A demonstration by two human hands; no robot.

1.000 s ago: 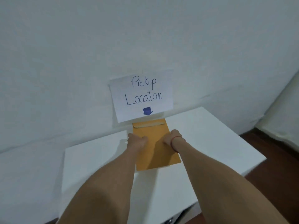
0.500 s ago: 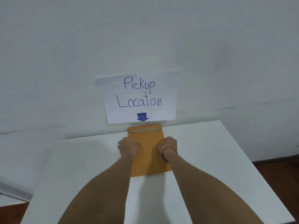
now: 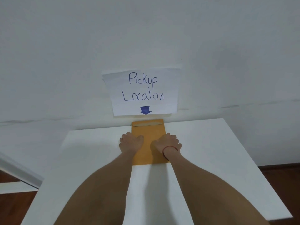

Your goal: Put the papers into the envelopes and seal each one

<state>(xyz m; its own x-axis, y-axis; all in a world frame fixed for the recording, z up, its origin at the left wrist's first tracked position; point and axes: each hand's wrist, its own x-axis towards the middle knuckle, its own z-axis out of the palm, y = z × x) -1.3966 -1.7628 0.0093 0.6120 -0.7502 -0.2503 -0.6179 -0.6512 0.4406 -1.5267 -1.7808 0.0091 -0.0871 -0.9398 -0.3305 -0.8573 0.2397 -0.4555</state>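
Note:
A brown manila envelope (image 3: 148, 132) lies flat on the white table (image 3: 211, 151), its flap end against the wall. My left hand (image 3: 130, 141) grips its left edge and my right hand (image 3: 168, 141), with a red string on the wrist, grips its right edge. Both hands have fingers curled down over the envelope's sides. No loose papers are in view.
A paper sign (image 3: 143, 92) reading "Pickup Locaton" with a blue arrow hangs on the white wall just above the envelope. Dark wooden floor (image 3: 282, 179) shows to the right of the table and at the lower left. A white ledge (image 3: 17, 174) runs at the left.
The view has swung to face the table squarely and moved closer. Both hands stay on the envelope's sides, and the envelope now lies straight under the sign.

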